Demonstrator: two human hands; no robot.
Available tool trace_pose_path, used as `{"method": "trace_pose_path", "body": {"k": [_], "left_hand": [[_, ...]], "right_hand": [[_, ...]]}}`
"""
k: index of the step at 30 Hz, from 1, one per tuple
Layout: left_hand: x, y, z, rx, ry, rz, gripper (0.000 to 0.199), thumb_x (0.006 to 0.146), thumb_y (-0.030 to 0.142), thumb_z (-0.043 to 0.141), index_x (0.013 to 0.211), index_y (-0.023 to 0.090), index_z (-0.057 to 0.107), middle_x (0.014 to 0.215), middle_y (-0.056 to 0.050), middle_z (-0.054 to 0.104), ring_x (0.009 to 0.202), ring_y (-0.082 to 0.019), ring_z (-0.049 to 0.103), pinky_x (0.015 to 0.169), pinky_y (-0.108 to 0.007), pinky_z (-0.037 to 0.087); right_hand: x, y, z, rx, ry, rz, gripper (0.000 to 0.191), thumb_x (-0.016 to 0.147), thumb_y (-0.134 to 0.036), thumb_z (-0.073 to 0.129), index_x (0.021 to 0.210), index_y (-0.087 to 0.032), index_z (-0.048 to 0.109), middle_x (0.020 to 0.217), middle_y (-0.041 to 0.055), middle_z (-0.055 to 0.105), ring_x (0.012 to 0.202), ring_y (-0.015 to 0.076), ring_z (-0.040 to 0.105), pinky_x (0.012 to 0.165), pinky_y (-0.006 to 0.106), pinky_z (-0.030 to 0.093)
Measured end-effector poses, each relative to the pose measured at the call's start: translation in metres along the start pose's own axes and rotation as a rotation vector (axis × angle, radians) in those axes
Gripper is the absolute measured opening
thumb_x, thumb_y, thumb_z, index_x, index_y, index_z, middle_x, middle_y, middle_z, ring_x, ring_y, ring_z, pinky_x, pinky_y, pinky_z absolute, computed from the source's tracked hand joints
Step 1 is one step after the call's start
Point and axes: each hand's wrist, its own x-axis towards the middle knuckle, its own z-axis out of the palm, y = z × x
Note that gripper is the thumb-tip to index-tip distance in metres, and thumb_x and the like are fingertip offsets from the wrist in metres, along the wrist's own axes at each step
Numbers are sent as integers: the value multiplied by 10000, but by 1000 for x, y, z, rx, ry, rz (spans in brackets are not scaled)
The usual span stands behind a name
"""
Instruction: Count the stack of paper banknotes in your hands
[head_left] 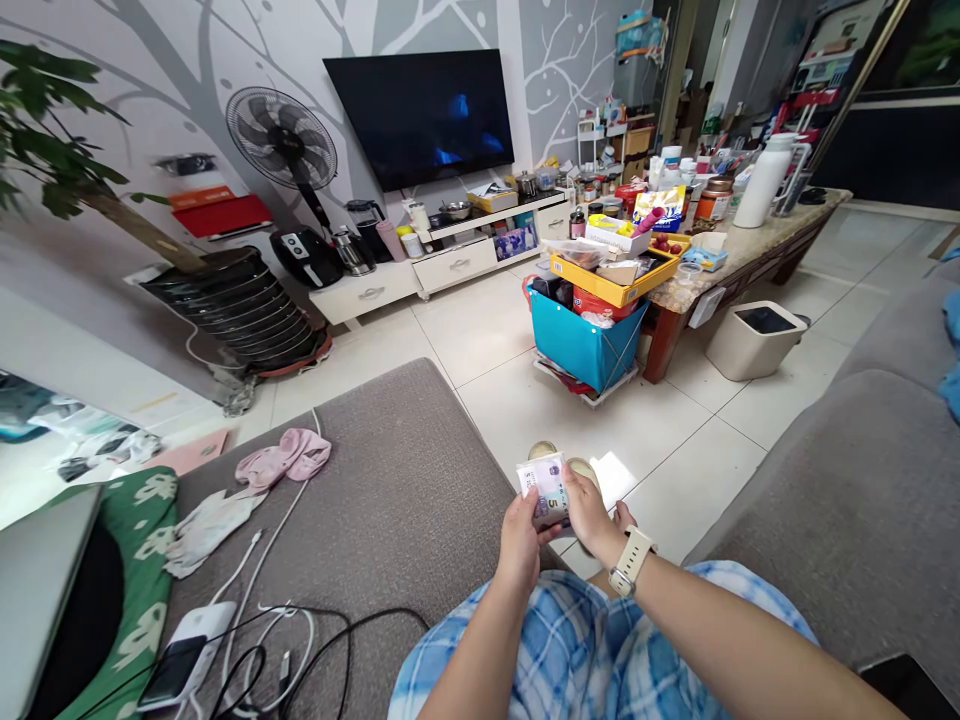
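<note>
My left hand (521,540) grips the lower left side of a banknote (544,480) marked with a 5, pale with purple print. The note looks like the top of a small stack, though its thickness is hard to make out. On its right edge, my right hand (592,515) has the thumb laid along the face and the other fingers partly hidden behind. The note is held above my lap, tilted toward me. A cream watch (632,562) is on my right wrist. Below the hands are blue plaid clothes (577,640) over my legs.
A grey sofa seat (405,470) at left bears a pink cloth (283,458), cables and a white power strip (187,640). Ahead stand a blue bin (581,340), a cluttered table (795,225) and a beige trash can (750,345). A fan (285,140) and television (424,120) are farther back.
</note>
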Motion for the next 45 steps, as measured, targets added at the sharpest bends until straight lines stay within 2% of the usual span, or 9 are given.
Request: {"method": "trace_pose_path", "body": {"k": [6, 11, 14, 18, 26, 30, 36, 40, 45], "left_hand": [[1, 5, 1, -21, 51, 15, 248, 776, 332, 596, 914, 126, 593, 766, -56, 630, 601, -128, 603, 500, -248, 515], [7, 8, 0, -53, 141, -9, 197, 793, 300, 559, 897, 135, 586, 784, -58, 633, 591, -124, 605, 503, -250, 510], [10, 7, 0, -48, 144, -11, 207, 782, 300, 564, 911, 140, 589, 798, -56, 638, 595, -124, 604, 508, -254, 512], [13, 4, -1, -30, 126, -19, 245, 744, 298, 604, 936, 146, 586, 806, -53, 641, 600, -129, 608, 520, -253, 512], [14, 0, -1, -41, 94, -6, 267, 712, 289, 634, 936, 151, 588, 820, -56, 652, 613, -136, 615, 561, -276, 520], [12, 1, 0, -61, 99, -9, 286, 712, 307, 638, 942, 143, 591, 813, -59, 657, 621, -137, 617, 563, -266, 515], [16, 4, 0, -138, 170, -48, 258, 781, 326, 553, 941, 130, 599, 805, -73, 668, 613, -151, 627, 548, -283, 511], [22, 4, -4, -175, 214, -47, 245, 780, 313, 550, 939, 137, 612, 817, -73, 675, 633, -154, 632, 548, -273, 503], [23, 1, -4, -132, 204, -17, 210, 770, 264, 510, 902, 152, 628, 821, -65, 680, 654, -157, 631, 554, -272, 501]], "right_hand": [[11, 9, -2, 2, -21, -79, 504, 839, -600, 355, 827, -176, 627, 852, 90, 649, 802, 218, 579, 690, 321, 442], [20, 12, -10, -53, 22, -161, 385, 780, -520, 522, 930, -169, 571, 822, 41, 620, 766, 166, 568, 702, 278, 439], [19, 10, -14, -145, 52, -170, 341, 740, -498, 580, 853, -176, 554, 725, 10, 583, 669, 139, 533, 626, 250, 418], [15, 7, -15, -215, 10, -163, 286, 731, -466, 596, 736, -186, 535, 631, -17, 535, 589, 122, 492, 556, 234, 380], [22, 14, -15, -195, 24, -104, 262, 707, -430, 611, 717, -186, 517, 588, -27, 512, 543, 120, 485, 513, 233, 358], [24, 16, -15, -227, 11, -127, 273, 712, -436, 601, 662, -183, 513, 566, -23, 510, 529, 115, 459, 501, 234, 334], [20, 10, -15, -232, -4, -171, 252, 732, -408, 595, 658, -181, 513, 581, -21, 517, 555, 115, 466, 524, 233, 345], [16, 4, -14, -185, -63, -194, 230, 742, -389, 594, 685, -176, 529, 620, -14, 531, 591, 117, 480, 555, 234, 372], [13, 1, -13, -99, -123, -206, 180, 752, -353, 590, 761, -175, 563, 678, -5, 552, 627, 120, 491, 580, 235, 386]]}}
